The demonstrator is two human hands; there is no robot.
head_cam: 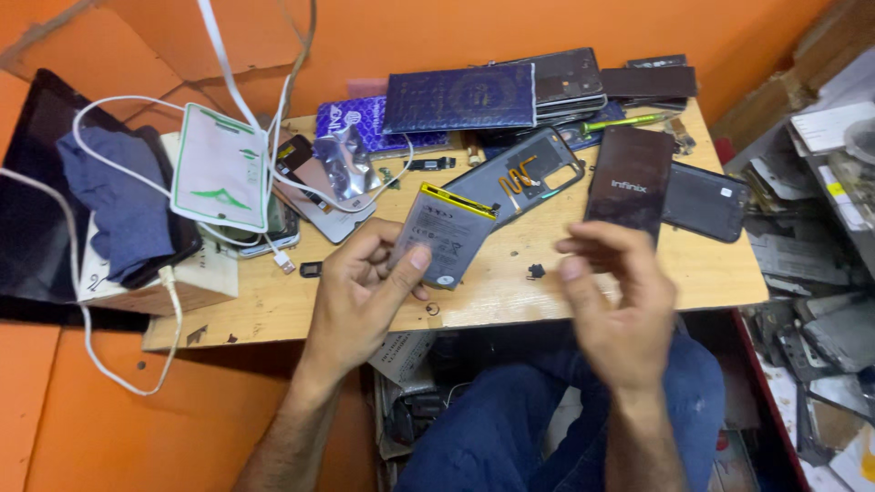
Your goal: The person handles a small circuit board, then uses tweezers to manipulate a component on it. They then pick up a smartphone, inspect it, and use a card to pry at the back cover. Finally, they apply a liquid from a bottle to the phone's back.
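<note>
Clutter fills the small wooden worktable (pixel 510 292) in front of you, and most of it sits at the back edge, so the front strip stays free for your hands.

At the far left a folded blue cloth (pixel 114 205) lies on a dark flat screen panel (pixel 27 228), probably to keep the glass from scratches. Beside it a white cardboard box (pixel 196 278) carries a white and green flat pad (pixel 221 169), and a white cable (pixel 109 118) loops around both.

Your left hand (pixel 360 292) holds the flat grey phone battery with a yellow strip on its top edge (pixel 447 232). The thumb presses on its face and the fingers seem to support it from behind, so the grip is a pinch at the lower left corner. The battery is tilted up, slightly above the table, with its label toward you, which makes it easy to read.

Just behind the battery lies a grey phone back shell with an orange flex ribbon inside (pixel 519 173), open side up, so its parts are reachable.

Your right hand (pixel 615 305) hovers near the table's front edge, holding nothing; the fingers are loosely curled, a little blurred.

Behind it a dark phone with a black glass face (pixel 631 178) and a black back cover (pixel 704 200) lie flat, just beside each other.
</note>
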